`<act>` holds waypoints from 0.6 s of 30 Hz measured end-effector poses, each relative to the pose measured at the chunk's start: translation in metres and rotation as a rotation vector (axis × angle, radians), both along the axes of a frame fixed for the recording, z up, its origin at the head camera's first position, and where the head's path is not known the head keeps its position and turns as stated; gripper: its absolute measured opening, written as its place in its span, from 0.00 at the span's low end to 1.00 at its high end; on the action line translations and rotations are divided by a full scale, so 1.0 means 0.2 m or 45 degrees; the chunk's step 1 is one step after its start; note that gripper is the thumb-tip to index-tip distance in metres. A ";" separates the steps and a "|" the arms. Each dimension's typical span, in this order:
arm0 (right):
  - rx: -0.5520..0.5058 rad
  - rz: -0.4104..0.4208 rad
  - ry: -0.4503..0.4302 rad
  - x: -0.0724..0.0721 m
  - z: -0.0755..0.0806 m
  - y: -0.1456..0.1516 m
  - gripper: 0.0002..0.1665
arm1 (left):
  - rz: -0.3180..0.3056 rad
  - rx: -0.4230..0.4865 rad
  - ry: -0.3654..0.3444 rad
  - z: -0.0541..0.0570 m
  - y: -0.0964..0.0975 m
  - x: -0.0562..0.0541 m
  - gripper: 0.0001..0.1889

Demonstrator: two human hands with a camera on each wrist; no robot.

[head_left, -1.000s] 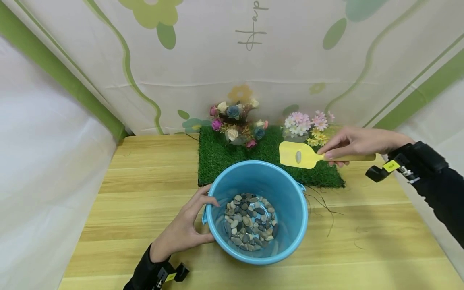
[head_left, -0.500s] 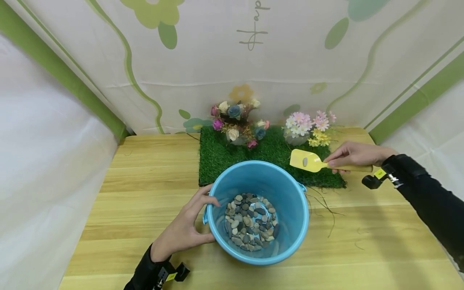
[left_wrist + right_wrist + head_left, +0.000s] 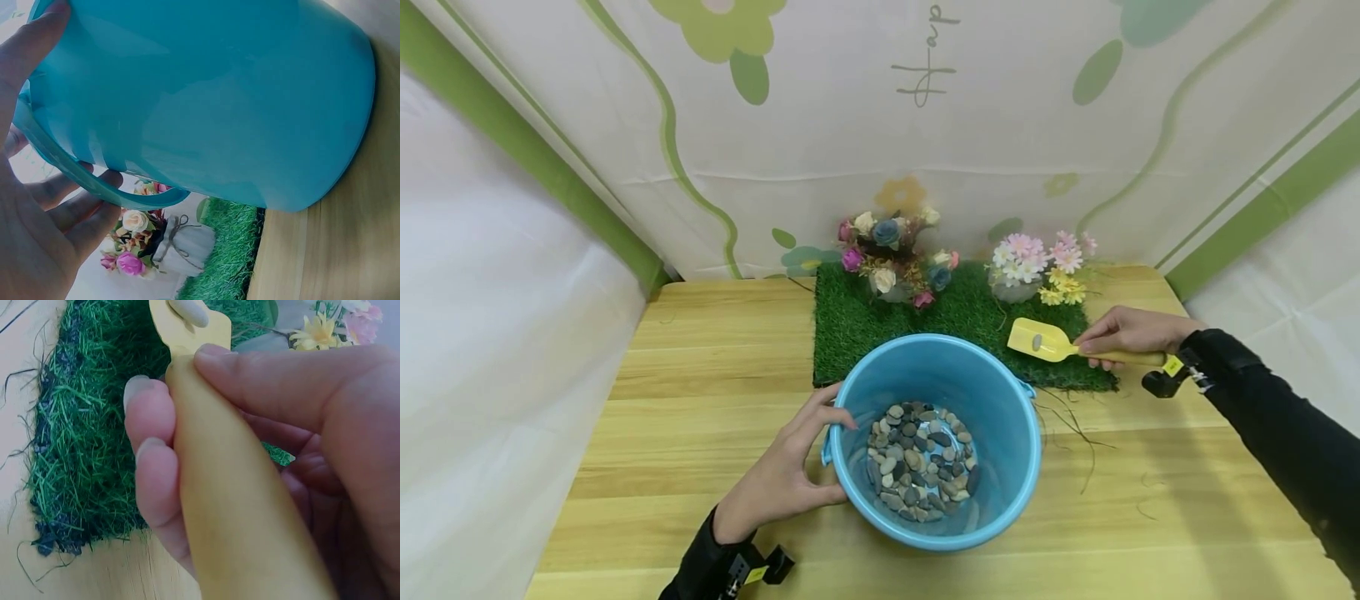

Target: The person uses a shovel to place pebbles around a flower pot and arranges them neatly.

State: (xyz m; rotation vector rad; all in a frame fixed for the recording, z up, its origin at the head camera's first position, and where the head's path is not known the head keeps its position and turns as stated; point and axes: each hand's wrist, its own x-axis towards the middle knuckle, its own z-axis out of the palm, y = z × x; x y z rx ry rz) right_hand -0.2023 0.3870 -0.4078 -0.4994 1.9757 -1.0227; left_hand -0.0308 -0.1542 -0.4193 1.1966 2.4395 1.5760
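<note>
My left hand (image 3: 790,467) grips the left rim of a blue bucket (image 3: 1022,417), index finger over the edge and thumb outside; in the left wrist view other fingers reach along the wall by the bucket's handle (image 3: 81,178). Grey and tan pebbles (image 3: 917,467) cover much of the bucket's bottom. At the right, my right hand (image 3: 1135,333) pinches a small yellow shovel (image 3: 1028,337) near the neck of its wooden handle (image 3: 231,481). A single pale pebble (image 3: 1037,342) lies on the shovel's blade, over the grass mat's right part.
Behind the bucket lies a green artificial grass mat (image 3: 842,333) on the wooden table (image 3: 692,417). Two flower pots stand on it: mixed roses (image 3: 885,250) at left, pink and yellow daisies (image 3: 1037,267) at right. Loose dark strands (image 3: 1078,429) lie right of the bucket. A printed curtain (image 3: 835,108) hangs behind.
My right hand has moved toward me with the shovel, whose blade has shifted right and down over the mat. The pebble stays on it. My left hand and the bucket have stayed put.
</note>
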 end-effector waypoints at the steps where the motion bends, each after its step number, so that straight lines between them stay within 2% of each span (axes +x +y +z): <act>1: 0.009 -0.009 -0.002 0.00 0.00 0.00 0.25 | -0.002 0.001 -0.001 0.00 0.00 0.00 0.34; 10: 0.083 -0.085 0.001 -0.01 0.03 -0.01 0.23 | 0.000 0.004 0.008 0.00 0.00 0.00 0.34; 15: 0.120 -0.086 -0.015 -0.02 0.04 -0.02 0.22 | -0.002 0.005 0.010 0.00 0.00 -0.01 0.34; 18: 0.125 -0.077 0.020 -0.02 0.05 -0.01 0.21 | -0.005 0.009 0.004 0.00 0.00 -0.01 0.34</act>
